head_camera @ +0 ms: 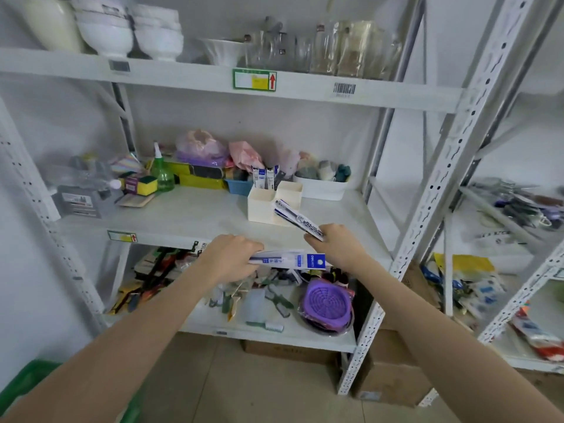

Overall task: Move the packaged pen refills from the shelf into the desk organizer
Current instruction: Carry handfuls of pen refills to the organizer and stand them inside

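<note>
The middle shelf (189,215) has a bare stretch of white board between its front edge and the cream desk organizer (268,206), which stands toward the right, in front of a blue bin (239,186) and a white tray (323,187); clutter lines the back wall and the left end, where a green spray bottle (163,174) stands. Refill packs (265,177) already stand upright in the organizer's rear compartment. The shelf's right upright (439,178) slants close beside the right arm. The lower shelf's contents are partly hidden behind both forearms and blur together; the print on the packs is too small to read. The left hand (229,257) grips one end of a refill pack (293,259) held level just below the shelf edge. The right hand (337,242) pinches a second refill pack (297,219), tilted up and left, its far end over the organizer's front compartment.
</note>
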